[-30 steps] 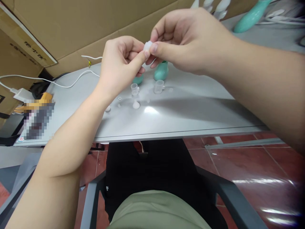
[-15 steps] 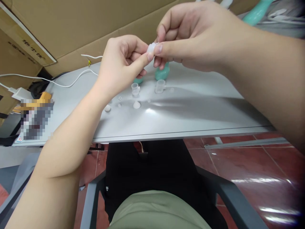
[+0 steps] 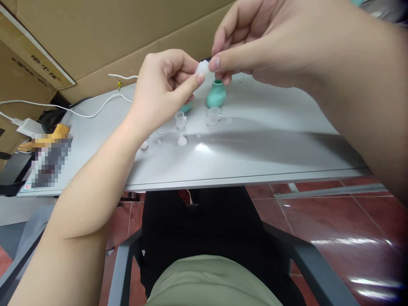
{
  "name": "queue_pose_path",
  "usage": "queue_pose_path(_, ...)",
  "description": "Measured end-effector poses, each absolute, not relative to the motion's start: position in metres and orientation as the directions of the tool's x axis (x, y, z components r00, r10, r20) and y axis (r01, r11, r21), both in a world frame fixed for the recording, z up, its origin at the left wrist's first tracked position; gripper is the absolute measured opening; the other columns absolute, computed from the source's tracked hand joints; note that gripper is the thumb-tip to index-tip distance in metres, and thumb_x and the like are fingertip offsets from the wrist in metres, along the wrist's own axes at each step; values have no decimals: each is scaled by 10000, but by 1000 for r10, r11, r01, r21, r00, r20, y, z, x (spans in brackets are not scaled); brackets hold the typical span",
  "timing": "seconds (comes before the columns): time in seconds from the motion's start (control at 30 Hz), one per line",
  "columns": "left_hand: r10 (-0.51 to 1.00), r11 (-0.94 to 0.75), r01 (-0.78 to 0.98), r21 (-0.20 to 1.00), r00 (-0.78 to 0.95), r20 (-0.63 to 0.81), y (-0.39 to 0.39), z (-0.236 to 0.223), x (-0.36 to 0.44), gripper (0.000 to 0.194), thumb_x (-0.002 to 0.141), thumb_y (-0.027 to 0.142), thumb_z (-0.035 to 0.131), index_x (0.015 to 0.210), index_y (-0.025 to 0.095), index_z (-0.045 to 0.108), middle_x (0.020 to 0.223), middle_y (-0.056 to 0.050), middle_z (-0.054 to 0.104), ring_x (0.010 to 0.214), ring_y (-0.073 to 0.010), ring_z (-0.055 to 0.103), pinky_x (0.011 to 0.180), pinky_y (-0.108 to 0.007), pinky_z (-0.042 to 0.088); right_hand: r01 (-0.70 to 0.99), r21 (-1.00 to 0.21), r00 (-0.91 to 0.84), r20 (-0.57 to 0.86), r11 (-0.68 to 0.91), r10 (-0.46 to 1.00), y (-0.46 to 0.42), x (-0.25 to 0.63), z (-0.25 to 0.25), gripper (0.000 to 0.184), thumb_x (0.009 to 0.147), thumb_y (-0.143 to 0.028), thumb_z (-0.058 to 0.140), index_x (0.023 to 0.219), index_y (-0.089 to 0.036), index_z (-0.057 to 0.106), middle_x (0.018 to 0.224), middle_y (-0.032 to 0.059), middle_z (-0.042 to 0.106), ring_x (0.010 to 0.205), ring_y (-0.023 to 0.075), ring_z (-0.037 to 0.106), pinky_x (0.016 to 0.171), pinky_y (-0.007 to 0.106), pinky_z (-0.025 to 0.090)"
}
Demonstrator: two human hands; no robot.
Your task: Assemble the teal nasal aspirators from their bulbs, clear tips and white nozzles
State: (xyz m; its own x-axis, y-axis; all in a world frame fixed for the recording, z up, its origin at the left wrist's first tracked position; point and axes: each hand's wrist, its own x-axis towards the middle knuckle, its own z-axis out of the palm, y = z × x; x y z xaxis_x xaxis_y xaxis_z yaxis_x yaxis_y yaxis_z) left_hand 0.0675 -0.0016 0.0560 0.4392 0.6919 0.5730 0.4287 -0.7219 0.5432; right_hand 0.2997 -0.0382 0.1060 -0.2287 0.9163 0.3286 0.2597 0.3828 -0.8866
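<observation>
A small white, notched plastic piece (image 3: 202, 67) is pinched between the thumb and forefinger of my left hand (image 3: 172, 78). My right hand (image 3: 255, 46) has its thumb tip against the right side of this piece, with the other fingers curled behind. Its exact grip there is partly hidden. Below the hands stands a teal bulb-shaped bottle (image 3: 216, 94) with an open neck. A second teal body (image 3: 185, 107) is mostly covered by my left hand. Two clear plastic cups (image 3: 213, 115) with side spouts stand nearer me.
On the grey table (image 3: 255, 157) lie a white cone-shaped piece (image 3: 182, 140), a round white disc (image 3: 144, 145) and several tiny clear parts. A white cable (image 3: 95, 114) crosses the left side to a charger (image 3: 30, 126). Cardboard (image 3: 121, 34) walls off the back.
My right hand has risen and shifted right, uncovering more of the white piece and the teal bottle's neck. My left hand has moved slightly right with the piece.
</observation>
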Motion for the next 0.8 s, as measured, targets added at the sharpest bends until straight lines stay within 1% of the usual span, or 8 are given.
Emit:
queue_pose_path(0.1, 644, -763, 409, 502, 401, 652, -12, 59, 67, 259, 1133, 565, 841, 1068, 321, 897, 996, -46, 887, 800, -247, 779, 733, -450, 662, 223, -876, -261, 369, 427, 892, -40, 312, 107, 283, 1084, 190, 755, 1029, -73, 843, 658, -153, 747, 584, -17, 673, 572, 31, 485)
queue_pose_path(0.23, 499, -861, 360, 360, 460, 734, -27, 66, 66, 208, 1057, 341, 772, 1032, 313, 977, 937, -53, 846, 803, -262, 778, 733, -450, 609, 359, -779, -419, 357, 514, 834, -9, 348, 107, 129, 1051, -64, 850, 1158, -27, 912, 801, -121, 834, 716, -47, 787, 729, -52, 443)
queue_pose_path(0.33, 412, -909, 324, 261, 608, 679, -33, 71, 63, 261, 1047, 246, 759, 1121, 267, 1009, 919, -43, 842, 780, -219, 733, 739, -404, 612, 652, -614, -584, -34, 444, 811, 26, 371, 107, 298, 884, -107, 871, 1139, 42, 912, 857, -80, 863, 763, 42, 868, 751, -32, 488)
queue_pose_path(0.4, 387, -922, 296, 250, 711, 587, -38, 73, 63, 252, 1043, 185, 758, 1113, 228, 996, 909, -40, 840, 753, -190, 688, 753, -378, 609, 738, -542, -617, -304, 402, 726, 38, 374, 105, 369, 887, -32, 807, 1230, 71, 896, 887, -91, 872, 745, 6, 846, 753, -58, 454)
queue_pose_path(0.47, 395, -917, 298, 266, 782, 483, -44, 76, 65, 232, 1039, 149, 773, 1112, 189, 989, 919, -48, 841, 755, -177, 678, 794, -372, 614, 738, -525, -657, -416, 424, 628, 36, 367, 101, 318, 930, -21, 757, 1205, 91, 871, 810, -130, 825, 632, -51, 764, 712, -80, 382)
queue_pose_path(0.57, 438, -898, 391, 200, 832, 340, -56, 80, 73, 209, 1044, 78, 807, 1112, 167, 984, 948, -48, 847, 784, -177, 703, 823, -369, 594, 685, -578, -718, -430, 444, 547, 22, 351, 91, 185, 952, -2, 706, 1034, 101, 836, 662, -169, 700, 516, -81, 649, 645, -83, 273)
queue_pose_path(0.7, 506, -862, 498, 91, 843, 184, -67, 81, 87, 169, 1101, 66, 840, 1133, 165, 973, 1047, -46, 877, 860, -193, 776, 880, -378, 606, 671, -608, -723, -410, 423, 556, 15, 344, 77, 274, 1014, -43, 588, 960, 90, 821, 671, -186, 678, 513, -120, 596, 668, -77, 243)
queue_pose_path(0.8, 530, -848, 522, 89, 838, 129, -68, 76, 93, 163, 1126, 98, 825, 1112, 172, 969, 1042, -42, 868, 897, -215, 792, 891, -386, 601, 665, -543, -734, -344, 513, 586, 21, 348, 69, 181, 985, -119, 760, 959, 36, 850, 671, -216, 682, 463, -132, 530, 609, -68, 146)
